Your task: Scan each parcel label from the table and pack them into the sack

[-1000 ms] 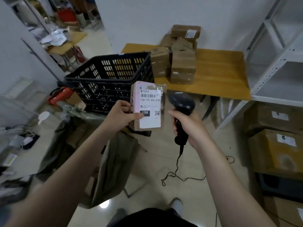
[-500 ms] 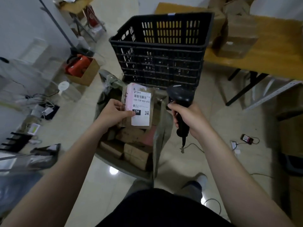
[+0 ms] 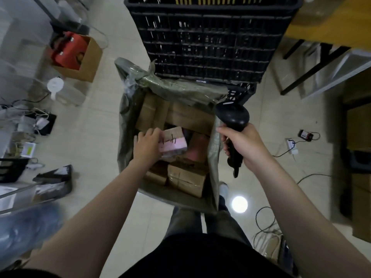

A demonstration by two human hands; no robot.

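Now your left hand (image 3: 147, 145) grips the parcel (image 3: 175, 144) by its left end, fingers (image 3: 151, 133) wrapped over it, mid-sack (image 3: 213, 157) above packed boxes (image 3: 186, 179). Its long axis runs rightward toward your right hand (image 3: 244, 146), clenched round the scanner (image 3: 232, 120).

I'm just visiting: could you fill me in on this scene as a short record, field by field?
Left hand: holds the pink parcel in the mouth of the sack
Right hand: grips the black scanner
Sack contents: several brown parcels
Behind sack: black crate
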